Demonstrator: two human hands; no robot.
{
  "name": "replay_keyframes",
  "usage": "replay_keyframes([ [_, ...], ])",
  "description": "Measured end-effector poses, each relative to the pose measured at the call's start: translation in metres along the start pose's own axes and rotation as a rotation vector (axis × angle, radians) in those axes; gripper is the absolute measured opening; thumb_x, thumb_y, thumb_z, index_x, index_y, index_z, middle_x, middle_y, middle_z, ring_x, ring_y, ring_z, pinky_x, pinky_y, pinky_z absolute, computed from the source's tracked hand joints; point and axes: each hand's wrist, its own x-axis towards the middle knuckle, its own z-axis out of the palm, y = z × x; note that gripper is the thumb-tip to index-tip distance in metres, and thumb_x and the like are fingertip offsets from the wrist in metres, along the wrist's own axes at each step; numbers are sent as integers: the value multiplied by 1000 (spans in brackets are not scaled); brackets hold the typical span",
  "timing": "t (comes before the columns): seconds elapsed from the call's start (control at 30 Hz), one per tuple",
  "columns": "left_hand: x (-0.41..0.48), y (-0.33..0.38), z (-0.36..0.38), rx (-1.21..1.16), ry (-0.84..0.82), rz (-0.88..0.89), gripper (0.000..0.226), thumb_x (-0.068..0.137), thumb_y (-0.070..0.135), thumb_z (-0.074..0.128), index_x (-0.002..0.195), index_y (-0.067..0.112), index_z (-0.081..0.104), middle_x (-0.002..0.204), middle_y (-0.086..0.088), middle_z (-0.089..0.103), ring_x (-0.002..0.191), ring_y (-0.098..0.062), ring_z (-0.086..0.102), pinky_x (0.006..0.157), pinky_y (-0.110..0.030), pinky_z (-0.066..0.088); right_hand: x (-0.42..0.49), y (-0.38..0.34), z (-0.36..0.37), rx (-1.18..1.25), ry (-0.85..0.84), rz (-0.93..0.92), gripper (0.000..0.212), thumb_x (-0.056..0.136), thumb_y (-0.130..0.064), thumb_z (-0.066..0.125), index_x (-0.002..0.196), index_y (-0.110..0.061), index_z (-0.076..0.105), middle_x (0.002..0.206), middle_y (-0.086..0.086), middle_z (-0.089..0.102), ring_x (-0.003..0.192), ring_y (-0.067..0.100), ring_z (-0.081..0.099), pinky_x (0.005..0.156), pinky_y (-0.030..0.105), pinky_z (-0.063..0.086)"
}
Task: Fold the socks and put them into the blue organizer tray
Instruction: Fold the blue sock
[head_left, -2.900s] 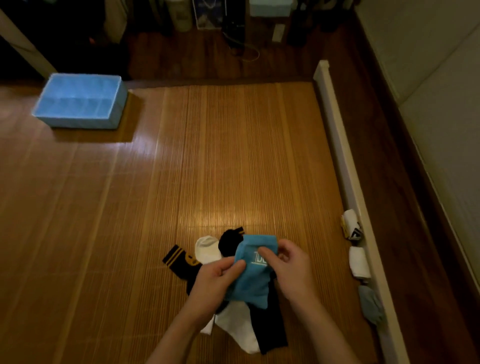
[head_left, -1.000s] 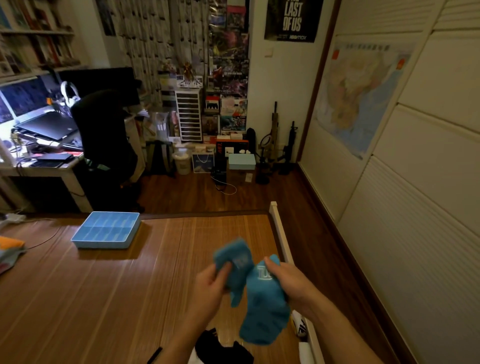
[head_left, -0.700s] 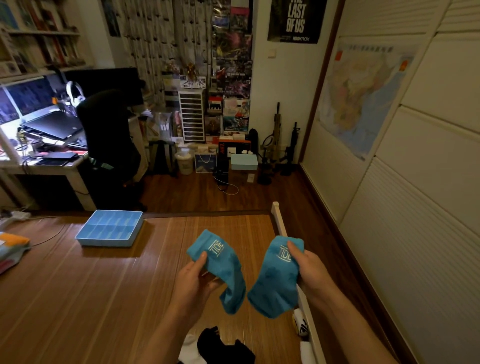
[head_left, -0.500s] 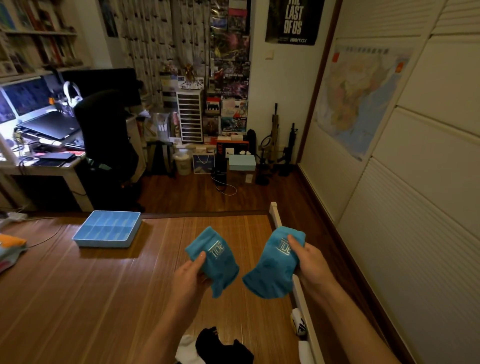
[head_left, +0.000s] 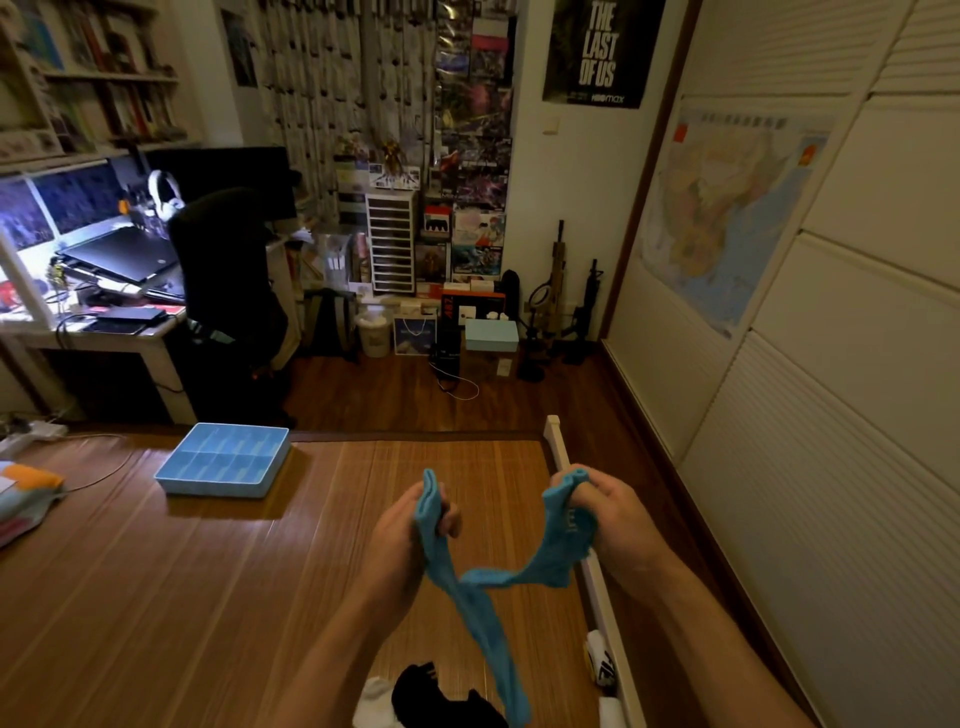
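I hold two blue socks in the air over the bamboo mat. My left hand (head_left: 410, 525) grips the cuff of one blue sock (head_left: 480, 618), which hangs down long. My right hand (head_left: 615, 512) grips the cuff of the other blue sock (head_left: 558, 545), whose foot swings left and crosses the first. The blue organizer tray (head_left: 224, 466), divided into compartments, sits on the mat far to the left. A black sock (head_left: 431, 696) and a white sock (head_left: 375, 701) lie in a heap at the bottom edge.
A white rail (head_left: 587, 561) bounds the mat on the right, with rolled socks (head_left: 598, 662) against it. Folded clothes (head_left: 23, 499) lie at the far left. Beyond the mat stand a desk with a laptop (head_left: 119, 260), a dark chair (head_left: 228, 280) and stacked boxes.
Both hands turned the socks from flat and held apart to hanging stretched by the cuffs; their lower ends now cross between the hands.
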Motion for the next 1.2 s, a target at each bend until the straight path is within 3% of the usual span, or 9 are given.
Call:
replay_keyframes([
  [0.07, 2, -2, 13, 18, 58, 11, 22, 103, 16, 48, 87, 14, 63, 64, 5, 69, 60, -2, 64, 68, -28, 50, -5, -5, 17, 25, -120, 16, 15, 94, -25, 55, 89, -19, 68, 87, -1, 65, 81, 12, 62, 73, 26, 53],
  [0.17, 3, -6, 30, 34, -101, -6, 18, 100, 23, 60, 90, 9, 65, 76, -4, 67, 65, -10, 64, 61, -25, 53, -11, -5, 45, -77, -222, -18, 14, 94, -20, 60, 104, -19, 70, 102, -1, 70, 98, 15, 67, 85, 30, 55],
  [0.23, 4, -6, 38, -9, -109, -34, 18, 88, 21, 72, 97, 8, 64, 88, -14, 66, 72, -16, 68, 64, -27, 57, -12, -3, 57, -128, -184, -65, 21, 96, -10, 61, 113, -17, 70, 108, 2, 73, 105, 18, 69, 90, 30, 56],
  [0.33, 6, -9, 35, 69, 14, -5, 46, 68, 17, 85, 105, 9, 57, 94, -13, 68, 73, -13, 72, 63, -24, 59, -12, -2, 62, -112, -59, -88, 19, 95, -9, 67, 114, -12, 70, 106, 7, 75, 103, 23, 72, 90, 36, 59],
  [0.43, -3, -9, 35, 67, -38, -40, 12, 92, 13, 70, 103, 11, 72, 103, -21, 72, 81, -21, 74, 67, -27, 60, -9, 1, 60, -71, 45, -70, 16, 96, -9, 67, 111, -8, 69, 103, 11, 75, 100, 27, 72, 88, 38, 60],
  [0.57, -17, -5, 42, -105, -202, -112, 41, 109, 33, 42, 124, 8, 72, 123, -23, 72, 110, -32, 72, 83, -31, 60, -4, 3, 56, -21, 124, -28, 14, 96, -11, 66, 110, -11, 68, 101, 8, 75, 96, 24, 73, 81, 33, 60],
  [0.73, -19, -7, 36, -153, -222, -141, 49, 109, 37, 41, 136, 2, 61, 134, -26, 65, 126, -40, 63, 95, -38, 59, -1, 2, 50, 17, 98, 29, 17, 97, -14, 66, 113, -10, 66, 103, 10, 77, 96, 26, 75, 80, 36, 62],
  [0.97, -10, 4, 19, -102, -75, -90, 51, 104, 48, 44, 128, 10, 69, 124, -23, 71, 112, -39, 70, 91, -47, 58, -1, -17, 27, 157, 42, 79, 26, 97, -20, 63, 120, -6, 65, 110, 16, 75, 100, 33, 74, 78, 37, 61],
  [1.2, -5, 15, 11, 21, 25, 68, 53, 99, 56, 41, 113, 12, 66, 81, -12, 65, 64, -20, 61, 54, -27, 52, -10, -39, 28, -26, -48, -44, 22, 96, -25, 64, 114, -11, 67, 105, 12, 75, 97, 30, 74, 80, 37, 62],
])
